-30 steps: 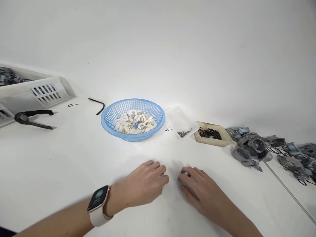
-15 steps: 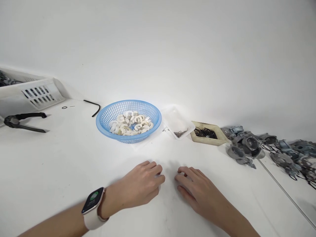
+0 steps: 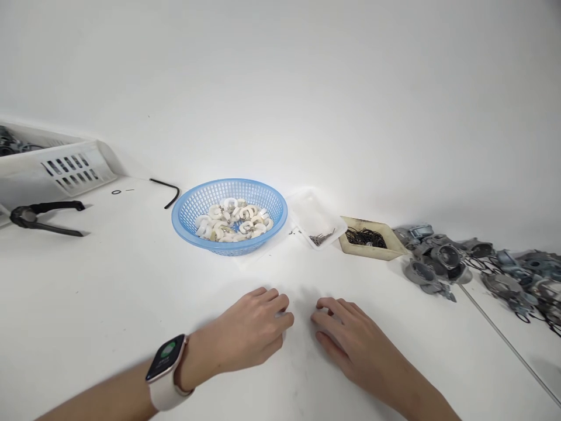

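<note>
Both hands rest on the white tabletop [image 3: 144, 292], a small gap between them. My left hand [image 3: 254, 330], with a smartwatch [image 3: 166, 356] on its wrist, lies palm down, its fingers loosely bent and slightly apart; no object shows in it. Facing it, my right hand [image 3: 346, 336] has its fingers curved and apart, with nothing visible in them. Beyond my left hand stands a blue plastic basket [image 3: 177, 225] holding several white C-shaped parts [image 3: 228, 222] with metal bits. A white tray [image 3: 309, 207] of small metal pins [image 3: 321, 238] sits beyond the gap between my hands.
A cream tray [image 3: 385, 252] holds black rings [image 3: 366, 237]. Grey metal housings [image 3: 442, 260] and more rings are heaped at the right. On the left are black-handled pliers [image 3: 48, 216], a bent black rod [image 3: 169, 188] and a white slotted crate [image 3: 56, 169].
The whole view has shifted very slightly. Both hands keep the same place and pose on the table.
</note>
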A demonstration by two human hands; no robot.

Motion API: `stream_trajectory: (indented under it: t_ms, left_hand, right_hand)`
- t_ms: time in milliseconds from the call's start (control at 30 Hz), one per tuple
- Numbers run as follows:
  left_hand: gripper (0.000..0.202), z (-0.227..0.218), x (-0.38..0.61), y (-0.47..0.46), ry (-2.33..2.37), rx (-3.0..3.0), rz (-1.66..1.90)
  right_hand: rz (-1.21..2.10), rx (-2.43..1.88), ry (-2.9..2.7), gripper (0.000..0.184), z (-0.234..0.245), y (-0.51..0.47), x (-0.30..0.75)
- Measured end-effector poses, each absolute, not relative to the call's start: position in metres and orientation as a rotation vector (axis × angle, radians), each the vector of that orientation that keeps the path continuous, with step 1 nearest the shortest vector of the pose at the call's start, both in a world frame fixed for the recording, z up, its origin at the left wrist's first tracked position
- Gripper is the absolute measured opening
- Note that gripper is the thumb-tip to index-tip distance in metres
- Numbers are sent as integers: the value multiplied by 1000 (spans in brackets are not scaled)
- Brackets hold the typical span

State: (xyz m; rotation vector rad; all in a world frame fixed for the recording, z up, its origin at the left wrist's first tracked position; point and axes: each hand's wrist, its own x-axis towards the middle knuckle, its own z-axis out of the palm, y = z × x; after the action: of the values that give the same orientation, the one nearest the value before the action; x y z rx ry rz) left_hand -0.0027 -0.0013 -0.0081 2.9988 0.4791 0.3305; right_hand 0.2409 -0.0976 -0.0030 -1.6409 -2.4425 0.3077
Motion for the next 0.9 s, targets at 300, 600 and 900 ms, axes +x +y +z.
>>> stream_trajectory:
  t_ms: [300,600,900]
  left_hand:
    - [9,-7,-2,-1,476,3000,321]
    - [9,-8,-2,0,477,3002,330]
    - [8,-6,-2,-1,475,3002,339]
  right_hand:
    - [284,-1634,-2438,17,-4,-97,241]
    - [282,-1653,-2427,16,-2,-96,239]
    - [271,-1651,-2434,17,-1,-99,240]
